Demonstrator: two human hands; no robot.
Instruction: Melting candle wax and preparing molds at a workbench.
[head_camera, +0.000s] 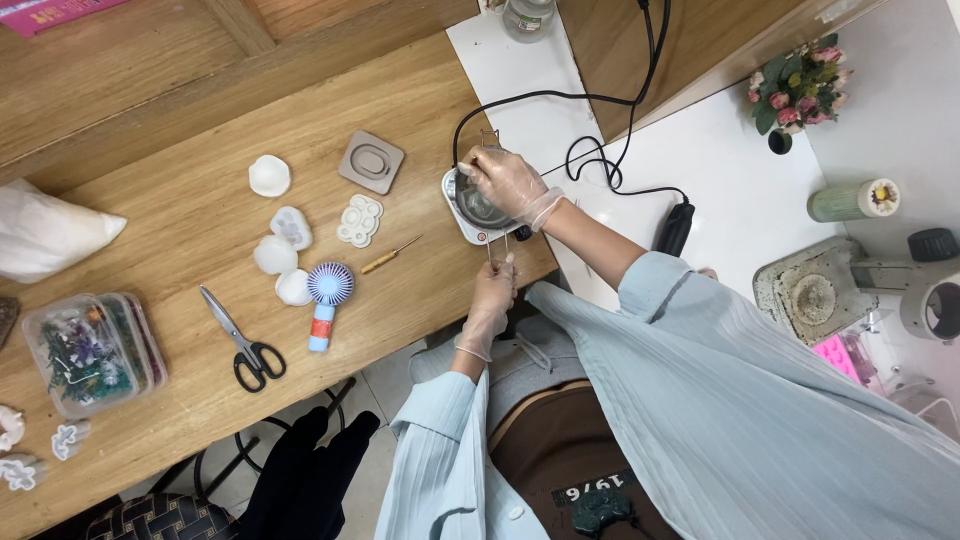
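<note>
Head-camera view, looking straight down: a person in a pale blue ribbed shirt and thin clear gloves works at the right-hand end of a light wooden desk (200, 230), both hands on a small clear glass cup (478, 203) that sits on a white square electric warming pad (462, 222) close to the desk's right edge, where its black power cord (600, 150) can trail off onto the white surface beside it. The right hand (505, 183) is draped over the cup's rim from above, fingers curled down and closed around it, apparently to steady the vessel; what lies under the palm cannot be made out. The left hand (493, 290), at the desk's near edge, has its fingertips pinched together on the lower end of a thin clear stick (497, 250) that runs up towards the cup; whether its tip reaches into the cup is hidden by the other hand. Set out across the middle of the desk, well apart from the hands, are white silicone moulds (275, 255), a flat grey rounded-square mould (371, 161), a small wooden-handled pick (390, 256), a blue-and-white handheld fan (325, 300) and black-handled scissors (245, 345). Near the left edge stands a clear lidded plastic box of dried flowers (90, 350).
</note>
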